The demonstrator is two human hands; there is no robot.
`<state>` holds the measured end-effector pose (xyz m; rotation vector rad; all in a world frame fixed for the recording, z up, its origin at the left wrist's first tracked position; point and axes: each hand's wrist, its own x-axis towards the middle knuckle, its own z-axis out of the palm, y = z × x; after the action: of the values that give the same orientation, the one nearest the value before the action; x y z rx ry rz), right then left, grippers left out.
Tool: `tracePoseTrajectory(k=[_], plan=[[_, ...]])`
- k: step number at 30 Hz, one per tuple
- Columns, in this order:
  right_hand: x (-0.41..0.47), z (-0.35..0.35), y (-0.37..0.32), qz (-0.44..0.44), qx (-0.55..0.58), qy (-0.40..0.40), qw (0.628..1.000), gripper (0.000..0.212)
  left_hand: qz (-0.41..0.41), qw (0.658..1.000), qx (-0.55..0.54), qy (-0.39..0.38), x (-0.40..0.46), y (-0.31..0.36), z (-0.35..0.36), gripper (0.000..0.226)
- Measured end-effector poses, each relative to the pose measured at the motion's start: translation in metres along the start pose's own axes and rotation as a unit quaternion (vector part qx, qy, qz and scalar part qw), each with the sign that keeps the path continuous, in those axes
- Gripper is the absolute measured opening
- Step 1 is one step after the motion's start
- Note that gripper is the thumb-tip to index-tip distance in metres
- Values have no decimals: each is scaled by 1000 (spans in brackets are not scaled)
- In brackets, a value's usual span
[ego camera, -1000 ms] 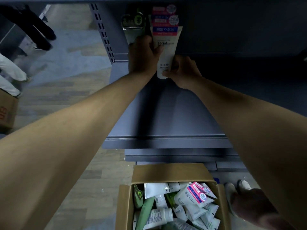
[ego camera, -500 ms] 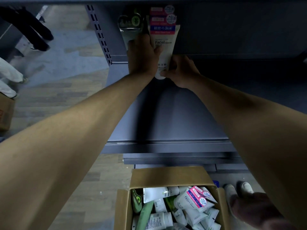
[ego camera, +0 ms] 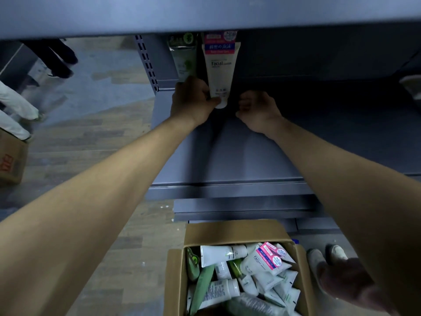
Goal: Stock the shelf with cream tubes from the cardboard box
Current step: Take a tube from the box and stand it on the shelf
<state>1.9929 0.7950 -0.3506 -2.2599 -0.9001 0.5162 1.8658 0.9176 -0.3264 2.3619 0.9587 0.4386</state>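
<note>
The left hand pinches the capped lower end of a white "Facial" cream tube with a pink label, which stands at the back of the grey metal shelf beside a green-printed tube. The right hand hovers just beside it, fingers loosely curled, holding nothing. The open brown cardboard box of tubes sits below on the floor.

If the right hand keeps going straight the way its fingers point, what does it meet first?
The right hand holds nothing, its curled fingers aimed left and slightly up the shelf. First in that line looks to be the cap end of the white Facial tube, which the left hand pinches. Depth is uncertain.
</note>
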Motion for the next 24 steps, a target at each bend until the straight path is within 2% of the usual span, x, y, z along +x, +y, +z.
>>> tracePoseTrajectory(k=[3, 11, 16, 20, 24], plan=[[-18, -9, 3, -5, -17, -19, 1000, 55, 12, 999, 18, -48, -21, 6, 1, 38], [-57, -38, 11, -18, -49, -28, 998, 54, 52, 994, 73, -54, -44, 30, -3, 42], [-97, -47, 27, 5, -1, -8, 1000, 34, 91, 991, 82, -48, -67, 60, -13, 39], [-142, -42, 50, 22, -11, 18, 1000, 9, 118, 987, 87, -68, -97, 79, -8, 38], [-192, -40, 82, 53, -22, 45, 997, 10, 147, 975, 129, -104, -124, 97, 1, 34]])
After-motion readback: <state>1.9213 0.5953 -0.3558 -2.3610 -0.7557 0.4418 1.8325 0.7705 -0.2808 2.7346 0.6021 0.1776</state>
